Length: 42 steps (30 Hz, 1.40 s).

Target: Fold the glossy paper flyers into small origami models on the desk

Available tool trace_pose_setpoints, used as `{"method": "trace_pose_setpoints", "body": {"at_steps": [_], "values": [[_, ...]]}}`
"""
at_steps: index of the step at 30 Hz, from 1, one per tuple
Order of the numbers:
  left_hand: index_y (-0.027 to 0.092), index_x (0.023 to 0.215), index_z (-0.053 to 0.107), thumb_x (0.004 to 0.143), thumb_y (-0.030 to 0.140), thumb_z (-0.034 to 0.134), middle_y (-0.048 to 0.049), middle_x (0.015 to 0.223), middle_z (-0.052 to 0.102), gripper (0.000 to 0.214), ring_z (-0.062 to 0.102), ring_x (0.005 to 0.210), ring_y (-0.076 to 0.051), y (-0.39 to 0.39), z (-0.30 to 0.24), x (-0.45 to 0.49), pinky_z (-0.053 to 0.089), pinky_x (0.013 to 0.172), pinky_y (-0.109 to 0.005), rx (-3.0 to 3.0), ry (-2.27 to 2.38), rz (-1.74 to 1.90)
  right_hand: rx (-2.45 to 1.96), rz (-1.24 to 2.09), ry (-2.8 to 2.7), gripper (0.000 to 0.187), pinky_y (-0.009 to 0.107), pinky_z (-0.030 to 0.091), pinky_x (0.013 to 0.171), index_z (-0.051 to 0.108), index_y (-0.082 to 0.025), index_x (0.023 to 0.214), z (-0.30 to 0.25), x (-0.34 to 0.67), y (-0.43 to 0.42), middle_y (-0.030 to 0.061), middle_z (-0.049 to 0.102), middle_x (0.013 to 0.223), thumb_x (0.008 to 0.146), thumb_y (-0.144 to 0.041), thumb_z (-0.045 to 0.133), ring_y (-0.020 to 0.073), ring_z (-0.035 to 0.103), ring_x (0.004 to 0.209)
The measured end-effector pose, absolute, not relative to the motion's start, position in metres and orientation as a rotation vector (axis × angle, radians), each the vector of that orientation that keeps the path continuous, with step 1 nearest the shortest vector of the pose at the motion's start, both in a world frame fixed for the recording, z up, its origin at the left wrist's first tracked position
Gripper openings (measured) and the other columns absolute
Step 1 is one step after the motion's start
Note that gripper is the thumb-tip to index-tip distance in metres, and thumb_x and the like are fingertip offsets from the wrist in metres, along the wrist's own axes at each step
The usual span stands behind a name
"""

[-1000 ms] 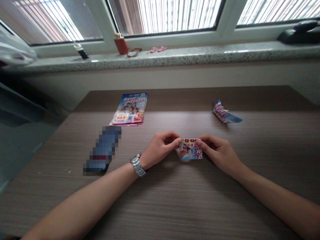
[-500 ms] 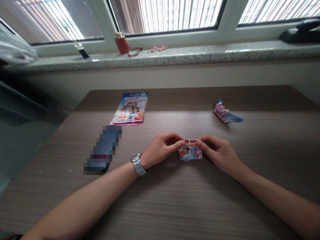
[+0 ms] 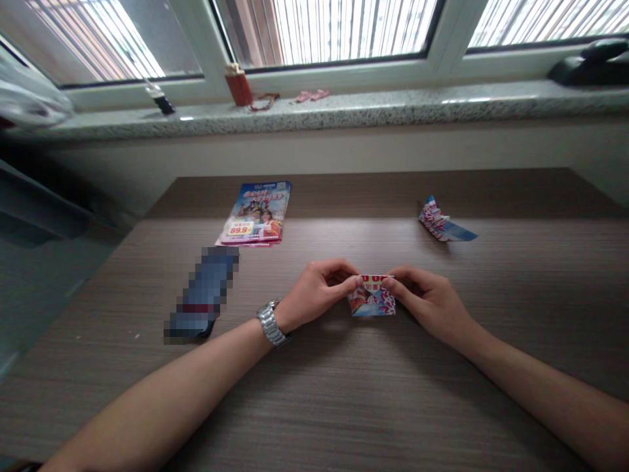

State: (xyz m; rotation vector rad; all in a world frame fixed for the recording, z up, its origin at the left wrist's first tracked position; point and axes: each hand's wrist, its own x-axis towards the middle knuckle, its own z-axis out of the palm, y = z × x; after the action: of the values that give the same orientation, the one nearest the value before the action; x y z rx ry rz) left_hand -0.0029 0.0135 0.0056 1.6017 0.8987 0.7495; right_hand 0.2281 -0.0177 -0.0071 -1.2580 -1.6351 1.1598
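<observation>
Just a nudge left and nearer the person for the small folded rectangle of glossy blue, red and yellow paper (image 3: pixel 372 305)! It's over the brown wood-grain bench (image 3: pixel 314 406), long axis side to side, directly between both grips. Left hand (image 3: pixel 328 288) pinching the far left corner, right hand (image 3: pixel 423 294) the far right; equally near, thumbs facing inward, forearms angled in.

On the table (image 3: pixel 304 400) at your left lies a dark oblong object (image 3: pixel 204 292), blurred by pixelation. Along your speckled stone sill (image 3: pixel 393 110) you have, left to right, a small black-and-white item (image 3: pixel 161 101), a red container (image 3: pixel 238 88) with a pale top, a reddish cord (image 3: pixel 266 101) beside it, pink pieces (image 3: pixel 312 96) and a bulky black object (image 3: pixel 592 63). Bars (image 3: pixel 344 29) stand beyond your window.
</observation>
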Motion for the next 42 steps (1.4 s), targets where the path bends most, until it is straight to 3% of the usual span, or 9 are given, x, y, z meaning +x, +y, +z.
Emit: {"method": "trace_pose_setpoints", "body": {"at_steps": [7, 24, 34, 42], "values": [[0.012, 0.088, 0.068, 0.091, 0.036, 0.068, -0.0033, 0.083, 0.07, 0.025, 0.063, 0.074, -0.012, 0.0135, 0.0059, -0.0013, 0.05, 0.069, -0.021, 1.566, 0.928, 0.757, -1.287, 1.129, -1.638, 0.028, 0.029, 0.054, 0.063, 0.072, -0.021, 0.09, -0.0052, 0.2266, -0.0178, 0.0038, 0.075, 0.082, 0.092, -0.048, 0.063, 0.0191, 0.068, 0.07], [0.011, 0.092, 0.069, 0.095, 0.041, 0.062, -0.006, 0.088, 0.071, 0.031, 0.063, 0.079, -0.014, 0.0145, 0.0045, -0.0033, 0.05, 0.072, -0.023, 1.626, 0.904, 0.732, -1.284, 1.133, -1.576, 0.033, 0.03, 0.056, 0.064, 0.073, -0.021, 0.091, -0.0054, 0.2256, -0.0182, 0.0044, 0.076, 0.083, 0.089, -0.053, 0.065, 0.0198, 0.069, 0.072], [0.015, 0.099, 0.07, 0.094, 0.041, 0.062, -0.0055, 0.093, 0.073, 0.028, 0.066, 0.082, -0.015, 0.0062, 0.0064, 0.0026, 0.052, 0.074, -0.023, 1.732, 0.893, 0.73, -1.276, 1.112, -1.694, 0.031, 0.029, 0.055, 0.064, 0.072, -0.022, 0.092, -0.0053, 0.228, -0.0215, 0.0038, 0.075, 0.083, 0.093, -0.051, 0.061, 0.0199, 0.068, 0.074], [0.012, 0.092, 0.07, 0.093, 0.037, 0.065, -0.0056, 0.086, 0.073, 0.025, 0.066, 0.077, -0.013, 0.0079, 0.0057, 0.0027, 0.051, 0.071, -0.021, 1.691, 0.891, 0.727, -1.283, 1.111, -1.704, 0.029, 0.028, 0.053, 0.061, 0.072, -0.021, 0.09, 0.0004, 0.2229, -0.0233, 0.0029, 0.073, 0.078, 0.093, -0.048, 0.061, 0.0182, 0.066, 0.067]]}}
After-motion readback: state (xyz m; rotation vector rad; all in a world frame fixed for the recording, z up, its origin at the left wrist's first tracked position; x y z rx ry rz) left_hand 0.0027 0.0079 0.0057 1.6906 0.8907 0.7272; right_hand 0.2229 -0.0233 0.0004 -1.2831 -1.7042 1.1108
